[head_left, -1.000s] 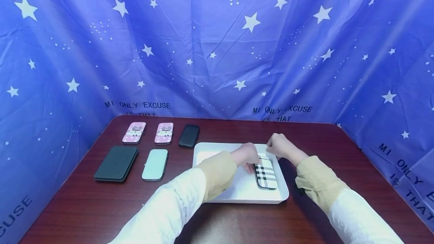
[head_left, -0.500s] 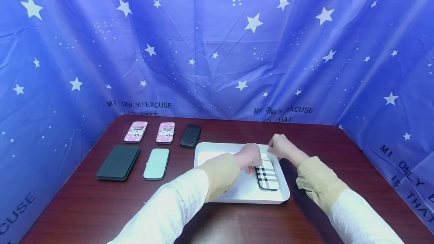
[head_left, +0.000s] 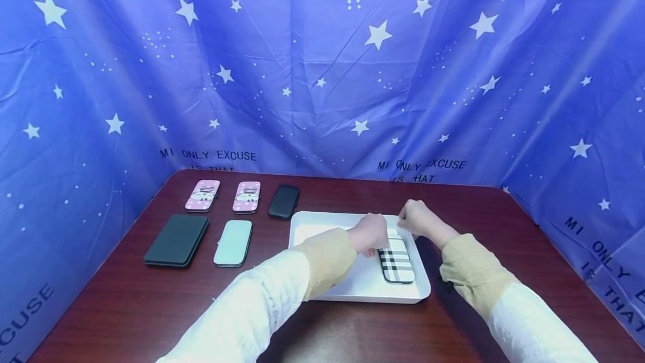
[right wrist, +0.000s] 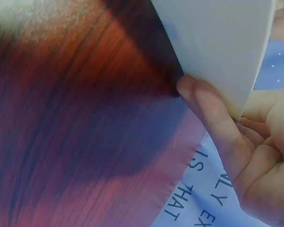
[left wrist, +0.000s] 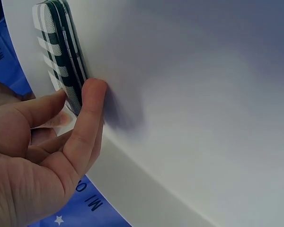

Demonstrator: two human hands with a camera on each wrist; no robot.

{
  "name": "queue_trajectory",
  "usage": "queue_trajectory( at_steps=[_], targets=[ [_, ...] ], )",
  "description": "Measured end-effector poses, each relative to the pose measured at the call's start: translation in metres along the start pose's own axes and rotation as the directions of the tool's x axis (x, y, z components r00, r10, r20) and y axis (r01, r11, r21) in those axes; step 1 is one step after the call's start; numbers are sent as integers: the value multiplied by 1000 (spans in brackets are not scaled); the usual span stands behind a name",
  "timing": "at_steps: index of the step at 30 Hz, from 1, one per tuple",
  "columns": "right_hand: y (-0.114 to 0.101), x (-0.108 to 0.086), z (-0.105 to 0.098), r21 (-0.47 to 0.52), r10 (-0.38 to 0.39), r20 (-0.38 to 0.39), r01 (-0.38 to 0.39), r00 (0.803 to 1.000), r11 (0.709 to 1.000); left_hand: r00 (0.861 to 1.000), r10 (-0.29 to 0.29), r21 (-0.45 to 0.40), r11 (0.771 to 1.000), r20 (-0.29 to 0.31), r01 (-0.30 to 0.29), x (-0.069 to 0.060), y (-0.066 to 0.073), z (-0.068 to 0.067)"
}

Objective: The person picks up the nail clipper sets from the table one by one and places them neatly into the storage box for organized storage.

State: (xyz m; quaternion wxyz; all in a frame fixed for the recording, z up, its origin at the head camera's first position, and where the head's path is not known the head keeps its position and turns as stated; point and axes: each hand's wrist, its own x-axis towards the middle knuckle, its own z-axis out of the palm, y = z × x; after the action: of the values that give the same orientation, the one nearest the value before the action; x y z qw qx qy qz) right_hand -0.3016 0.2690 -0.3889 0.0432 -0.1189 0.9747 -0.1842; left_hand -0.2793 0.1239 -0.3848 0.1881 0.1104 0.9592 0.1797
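Observation:
A black-and-white plaid case (head_left: 396, 262) lies lengthwise in the right part of a white tray (head_left: 347, 291). My left hand (head_left: 370, 232) reaches over the tray and pinches the case near its far end. In the left wrist view, the thumb is on the case's plaid face (left wrist: 49, 45) and the fingers are along its other side. The tray's far right corner is in my right hand (head_left: 420, 218). The right wrist view has the thumb and fingers pinching the tray wall (right wrist: 217, 47) from both sides.
Left of the tray lie two pink patterned cases (head_left: 202, 195) (head_left: 247, 197), a small black case (head_left: 284, 201), a larger dark green case (head_left: 176, 240) and a mint case (head_left: 233, 243). They rest on a reddish-brown table (head_left: 342, 335). A blue star-patterned curtain (head_left: 322, 71) surrounds it.
The head view has shifted slightly, so things on the table appear a little further right. My left hand's fingers have drawn in closer to the plaid case. My right hand stays at the tray corner.

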Motion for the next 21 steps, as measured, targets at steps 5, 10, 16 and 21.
queue_trajectory(
  at_steps=[5, 10, 16, 21],
  targets=[
    [-1, 0, 0, -3, 8, 9, -7, 1000, 1000, 1000, 28, -43, 999, 8, -28, 3, -5, -1],
    [0, 1, 0, 2, 10, 16, -10, 1000, 1000, 997, 80, -56, 995, -7, -80, 1, -11, -9],
    [0, 0, 0, 11, 28, 14, -28, 999, 1000, 991, 137, -76, 988, -7, -137, -9, -20, -21],
    [-1, 0, 0, 14, 45, 21, -46, 999, 999, 977, 208, -21, 978, -33, -209, -22, -29, -31]
  ],
)
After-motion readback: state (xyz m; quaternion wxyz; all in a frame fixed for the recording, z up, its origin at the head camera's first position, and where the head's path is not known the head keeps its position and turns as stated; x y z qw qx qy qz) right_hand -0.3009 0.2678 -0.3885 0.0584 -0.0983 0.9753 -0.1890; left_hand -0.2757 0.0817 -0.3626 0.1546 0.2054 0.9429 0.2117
